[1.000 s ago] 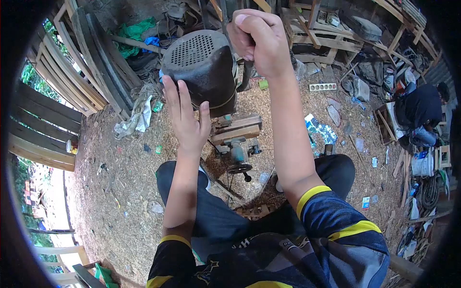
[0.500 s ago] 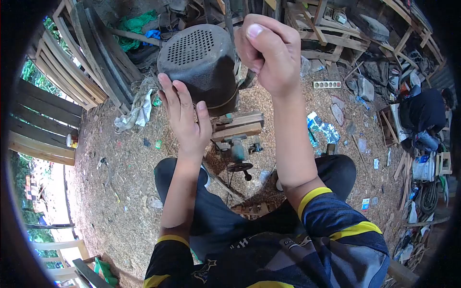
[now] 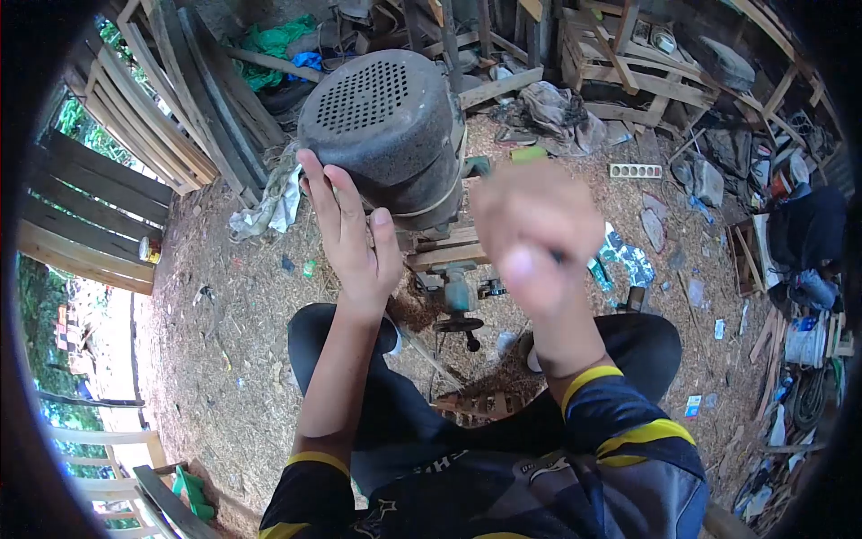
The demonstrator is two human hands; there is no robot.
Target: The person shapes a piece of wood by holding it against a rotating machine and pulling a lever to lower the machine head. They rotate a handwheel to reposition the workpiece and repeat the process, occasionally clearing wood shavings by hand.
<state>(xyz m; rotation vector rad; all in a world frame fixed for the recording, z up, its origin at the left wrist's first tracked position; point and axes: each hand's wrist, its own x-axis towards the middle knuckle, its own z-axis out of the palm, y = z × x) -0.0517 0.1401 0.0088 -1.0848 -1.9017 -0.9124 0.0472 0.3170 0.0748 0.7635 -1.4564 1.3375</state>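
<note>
A dark cylindrical motor housing point(image 3: 386, 117) with a perforated round end stands at the upper middle. Against its lower left side rests my left hand point(image 3: 355, 242), its fingers stretched and apart. To the right of the housing, and lower, my right hand point(image 3: 539, 234) is closed and blurred by motion; what it holds, if anything, is hidden. Between my arms, below the housing, are wooden pieces point(image 3: 446, 257) and a green metal part with a round handwheel point(image 3: 458, 325).
A white power strip point(image 3: 635, 171) lies on the shavings-covered ground point(image 3: 242, 332) at the right. Curved wooden pieces point(image 3: 211, 99) lean at the upper left. A wooden frame point(image 3: 637, 76) stands at the upper right. Dark cloth point(image 3: 557, 117) lies behind my right hand.
My right hand has come down and slightly right from its raised position beside the housing. My left hand stays against the housing. The view has shifted slightly.
</note>
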